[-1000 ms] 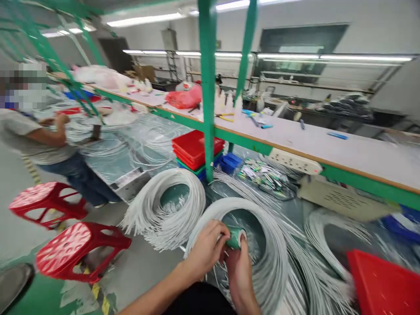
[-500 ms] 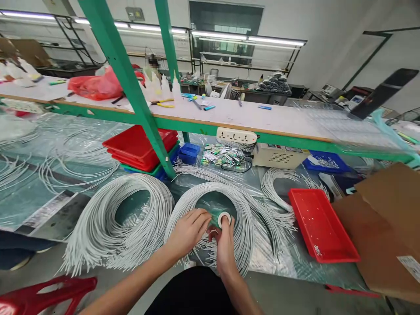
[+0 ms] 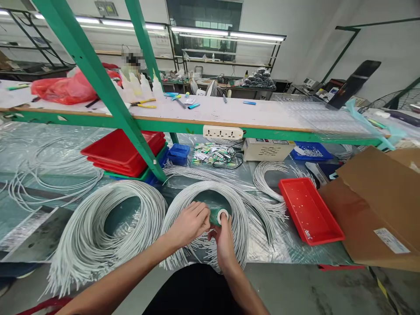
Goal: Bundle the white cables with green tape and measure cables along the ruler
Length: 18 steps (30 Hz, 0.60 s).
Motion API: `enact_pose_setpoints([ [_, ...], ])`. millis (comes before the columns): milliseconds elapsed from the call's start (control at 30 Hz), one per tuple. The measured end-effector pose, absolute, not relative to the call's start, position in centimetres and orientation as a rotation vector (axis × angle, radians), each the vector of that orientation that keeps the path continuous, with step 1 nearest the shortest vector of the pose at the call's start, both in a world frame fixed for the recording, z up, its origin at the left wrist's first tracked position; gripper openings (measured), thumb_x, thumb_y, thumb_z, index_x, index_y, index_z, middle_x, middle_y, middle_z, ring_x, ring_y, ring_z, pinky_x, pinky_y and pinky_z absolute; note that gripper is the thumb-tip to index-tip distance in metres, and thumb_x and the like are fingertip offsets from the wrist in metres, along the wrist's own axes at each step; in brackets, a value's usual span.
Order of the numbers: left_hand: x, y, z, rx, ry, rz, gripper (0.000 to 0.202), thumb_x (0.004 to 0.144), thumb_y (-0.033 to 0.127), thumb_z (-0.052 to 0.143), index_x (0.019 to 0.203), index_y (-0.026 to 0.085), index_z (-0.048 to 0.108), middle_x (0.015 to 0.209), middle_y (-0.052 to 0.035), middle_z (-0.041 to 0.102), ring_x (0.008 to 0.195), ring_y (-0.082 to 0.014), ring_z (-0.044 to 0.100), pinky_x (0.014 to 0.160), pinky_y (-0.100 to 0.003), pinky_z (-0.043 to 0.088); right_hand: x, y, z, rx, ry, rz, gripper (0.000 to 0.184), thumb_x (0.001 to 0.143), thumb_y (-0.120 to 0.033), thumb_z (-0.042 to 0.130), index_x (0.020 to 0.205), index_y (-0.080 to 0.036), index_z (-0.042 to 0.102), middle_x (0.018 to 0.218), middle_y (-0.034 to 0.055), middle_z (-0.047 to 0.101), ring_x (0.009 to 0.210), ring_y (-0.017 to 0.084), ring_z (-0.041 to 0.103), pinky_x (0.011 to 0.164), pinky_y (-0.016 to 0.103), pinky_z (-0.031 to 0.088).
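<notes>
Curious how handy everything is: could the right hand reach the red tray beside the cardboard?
Probably yes, once freed: the right hand holds a green roll, but only low-lying white cables and plastic sheeting lie between it and the red tray.

The left forearm [image 3: 131,267] slants up from the lower left corner to the centre of the frame, bare, its wrist [image 3: 171,236] nearly straight. The left hand [image 3: 193,219] shows its back, knuckles up, fingers bent together and pointing right. The right forearm [image 3: 246,286] rises leftward from the bottom edge, right of centre. The right hand [image 3: 225,245] stands more upright, thumb [image 3: 225,219] raised, fingers [image 3: 212,232] curled towards the left hand, just beside it.
</notes>
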State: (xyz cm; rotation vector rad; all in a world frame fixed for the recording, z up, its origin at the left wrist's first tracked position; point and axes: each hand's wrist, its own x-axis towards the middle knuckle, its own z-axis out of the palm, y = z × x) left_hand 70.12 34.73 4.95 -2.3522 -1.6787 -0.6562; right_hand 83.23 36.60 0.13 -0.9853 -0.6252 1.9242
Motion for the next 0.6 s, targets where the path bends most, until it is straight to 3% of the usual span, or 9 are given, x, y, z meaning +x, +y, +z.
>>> enact_pose_setpoints([
  [233,69.6,34.2,4.8,-2.436,-1.71,-0.78,0.017,0.086,0.008,0.045,0.083,0.02,0.056,0.08,-0.0031,0.064,0.075,-0.0176,0.06,0.071,-0.031,0.05,82.9,36.8,0.2,-0.936,-0.519,2.05,0.045,0.084,-0.06,0.065,0.101,-0.02,0.058,0.088,0.0027,0.062,0.065,0.016,0.056,0.045,0.024,0.041],
  [300,69.5,34.0,4.6,-2.435,-1.796,-0.897,0.013,0.088,0.013,0.05,0.092,0.02,0.059,0.093,-0.005,0.067,0.087,-0.0187,0.064,0.078,-0.032,0.053,82.6,36.8,0.1,-0.948,-0.406,2.12,0.047,0.082,-0.062,0.066,0.096,-0.018,0.06,0.082,0.0025,0.061,0.061,0.015,0.054,0.043,0.023,0.04],
  [433,69.6,34.0,3.7,-2.403,-1.952,-1.095,0.024,0.092,0.025,0.059,0.116,0.022,0.061,0.114,-0.0065,0.069,0.106,-0.0195,0.065,0.089,-0.032,0.055,82.3,36.8,0.2,-0.93,-0.182,2.225,0.042,0.087,-0.057,0.064,0.095,-0.016,0.064,0.072,-0.0006,0.055,0.056,0.014,0.052,0.041,0.022,0.038],
  [500,69.9,34.4,3.0,-2.362,-1.917,-1.205,0.015,0.094,0.023,0.056,0.105,0.022,0.066,0.106,-0.0047,0.071,0.099,-0.0177,0.066,0.086,-0.03,0.055,82.2,36.9,0.4,-0.897,-0.091,2.297,0.041,0.094,-0.055,0.055,0.095,-0.015,0.064,0.072,0.0001,0.056,0.056,0.014,0.054,0.042,0.022,0.039],
  [600,70.2,35.1,2.0,-2.28,-1.91,-1.337,0.016,0.097,0.019,0.051,0.092,0.02,0.066,0.094,-0.0041,0.071,0.092,-0.0168,0.066,0.082,-0.03,0.054,82.2,37.0,0.2,-0.88,0.004,2.388,0.044,0.099,-0.052,0.044,0.092,-0.014,0.064,0.073,0.0031,0.059,0.058,0.016,0.058,0.046,0.024,0.042],
])
